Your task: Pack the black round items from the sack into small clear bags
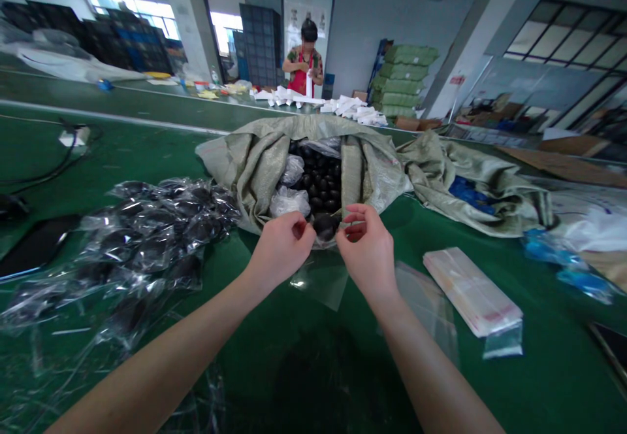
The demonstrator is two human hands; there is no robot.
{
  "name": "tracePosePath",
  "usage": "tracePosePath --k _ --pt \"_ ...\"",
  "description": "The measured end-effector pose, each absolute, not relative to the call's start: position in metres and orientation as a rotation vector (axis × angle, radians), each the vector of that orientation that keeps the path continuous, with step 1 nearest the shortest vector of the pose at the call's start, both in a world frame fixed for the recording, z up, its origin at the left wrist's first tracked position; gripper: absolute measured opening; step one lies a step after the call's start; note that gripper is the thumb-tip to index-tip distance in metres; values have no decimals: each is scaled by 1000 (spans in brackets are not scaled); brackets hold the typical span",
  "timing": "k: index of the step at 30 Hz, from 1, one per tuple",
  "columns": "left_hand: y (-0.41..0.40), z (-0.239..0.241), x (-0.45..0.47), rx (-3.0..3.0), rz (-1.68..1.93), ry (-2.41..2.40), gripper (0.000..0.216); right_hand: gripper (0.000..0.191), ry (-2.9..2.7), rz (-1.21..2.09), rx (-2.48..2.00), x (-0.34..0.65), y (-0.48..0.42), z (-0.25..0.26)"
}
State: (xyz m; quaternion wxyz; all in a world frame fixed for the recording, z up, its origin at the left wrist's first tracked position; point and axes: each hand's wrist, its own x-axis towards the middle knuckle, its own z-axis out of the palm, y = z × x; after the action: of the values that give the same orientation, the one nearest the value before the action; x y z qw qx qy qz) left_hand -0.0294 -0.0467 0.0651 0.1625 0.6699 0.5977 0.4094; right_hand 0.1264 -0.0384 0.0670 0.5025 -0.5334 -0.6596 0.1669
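My left hand (281, 246) and my right hand (366, 244) are both pinched on the top edge of a small clear plastic bag (321, 277), which hangs down between them over the green table (313, 349). A black rounded piece (325, 225) sits at the bag's mouth, between my fingers. Just beyond my hands lies an open woven sack (255, 159) full of several more black pieces (321, 182).
A heap of bagged black pieces (147, 231) lies at the left. A stack of empty clear bags (473, 290) lies at the right, with a second crumpled sack (470, 179) behind it. A person (304, 61) stands at the far table among white boxes (343, 104).
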Motion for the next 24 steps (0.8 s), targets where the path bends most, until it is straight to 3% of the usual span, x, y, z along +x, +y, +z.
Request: tracePosePath --k 18,24 --pt "-53 61 -28 2184 1729 1595 16 34 -1688 293 -1178 119 -52 73" --pt "-52 57 -26 2216 1686 1602 15 32 -1695 248 -1155 117 -56 75"
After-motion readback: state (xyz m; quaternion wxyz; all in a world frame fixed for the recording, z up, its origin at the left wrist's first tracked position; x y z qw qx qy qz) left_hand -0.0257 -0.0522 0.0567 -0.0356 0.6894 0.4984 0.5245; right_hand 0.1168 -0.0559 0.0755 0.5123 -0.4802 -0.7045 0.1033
